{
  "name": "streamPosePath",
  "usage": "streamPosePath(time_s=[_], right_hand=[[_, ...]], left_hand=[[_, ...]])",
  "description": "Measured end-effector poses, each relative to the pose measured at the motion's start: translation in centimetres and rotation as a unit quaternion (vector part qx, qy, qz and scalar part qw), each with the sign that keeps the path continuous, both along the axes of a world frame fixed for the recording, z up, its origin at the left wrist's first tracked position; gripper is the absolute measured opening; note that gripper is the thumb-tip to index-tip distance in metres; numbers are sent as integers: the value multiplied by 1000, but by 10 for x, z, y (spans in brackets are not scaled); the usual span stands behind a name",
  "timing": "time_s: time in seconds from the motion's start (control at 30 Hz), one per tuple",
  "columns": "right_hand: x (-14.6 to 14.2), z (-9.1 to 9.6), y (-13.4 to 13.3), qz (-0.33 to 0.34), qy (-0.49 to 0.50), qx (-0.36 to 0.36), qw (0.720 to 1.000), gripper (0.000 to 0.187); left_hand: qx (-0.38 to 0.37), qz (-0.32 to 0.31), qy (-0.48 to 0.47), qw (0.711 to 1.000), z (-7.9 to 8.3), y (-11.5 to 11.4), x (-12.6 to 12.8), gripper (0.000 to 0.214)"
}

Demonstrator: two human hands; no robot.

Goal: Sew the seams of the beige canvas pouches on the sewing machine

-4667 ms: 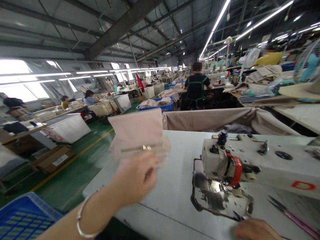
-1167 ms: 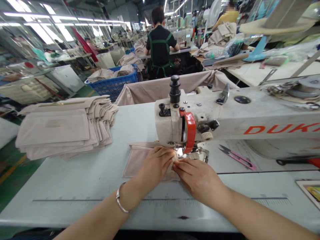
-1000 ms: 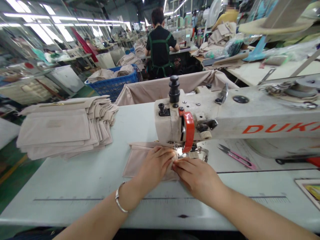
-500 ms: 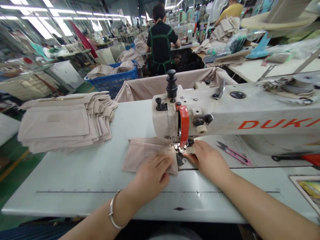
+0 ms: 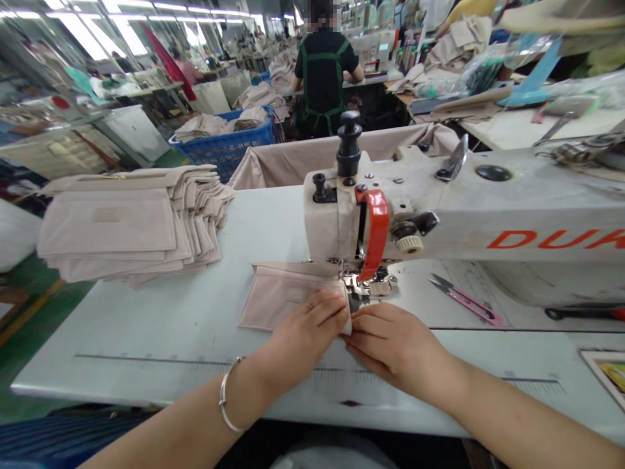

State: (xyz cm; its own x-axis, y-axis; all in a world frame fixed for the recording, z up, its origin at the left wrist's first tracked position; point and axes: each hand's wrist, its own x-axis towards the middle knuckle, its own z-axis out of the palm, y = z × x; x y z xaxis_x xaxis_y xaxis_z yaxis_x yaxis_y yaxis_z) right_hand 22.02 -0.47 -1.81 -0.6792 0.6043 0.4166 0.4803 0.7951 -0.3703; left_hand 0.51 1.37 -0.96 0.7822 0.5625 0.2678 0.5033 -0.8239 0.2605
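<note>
A beige fabric pouch piece (image 5: pixel 268 301) lies flat on the sewing table, its right edge beside the presser foot (image 5: pixel 364 284) of the sewing machine (image 5: pixel 439 225). Across its right part rests my left hand (image 5: pixel 307 333), fingers stretched out and lying on the cloth. My right hand (image 5: pixel 398 345) is closed, pinching the lower right corner of the same piece just in front of the foot. Its fingertips are close to those of my left hand. The needle area is partly hidden behind the red guard (image 5: pixel 375 233).
A stack of beige pouch pieces (image 5: pixel 131 225) sits on the table's left. Pink-handled thread snips (image 5: pixel 466 301) lie under the machine arm. Behind the table are a cloth-lined bin (image 5: pixel 293 166), a blue basket (image 5: pixel 229 137) and a seated person (image 5: pixel 325 71).
My right hand has moved from beside the presser foot toward me and left, onto the pouch piece's corner. My left hand has shifted slightly right along the cloth. The camera view has moved a little.
</note>
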Motion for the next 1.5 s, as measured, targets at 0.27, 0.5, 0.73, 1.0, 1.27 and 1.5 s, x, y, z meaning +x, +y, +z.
streamPosePath(time_s=[0.27, 0.5, 0.73, 1.0, 1.27, 1.5], right_hand=[[-3, 3, 1, -17, 5, 0, 1000, 15], [8, 12, 0, -27, -15, -9, 999, 23], [103, 9, -13, -371, -135, 63, 917, 38], [120, -7, -19, -446, -174, 34, 877, 23], [32, 24, 1, -220, -37, -130, 966, 19], [5, 16, 20, -171, 1, -51, 984, 22]], left_hand=[[3, -20, 9, 1000, 0, 21, 0, 28], [44, -14, 42, 998, 1, 26, -2, 26], [33, 14, 26, 999, 4, 14, -7, 14], [-42, 82, -11, 996, -1, 22, -1, 45], [-135, 104, -158, 973, -3, 35, -2, 15], [-145, 92, -165, 971, -6, 33, -7, 19]])
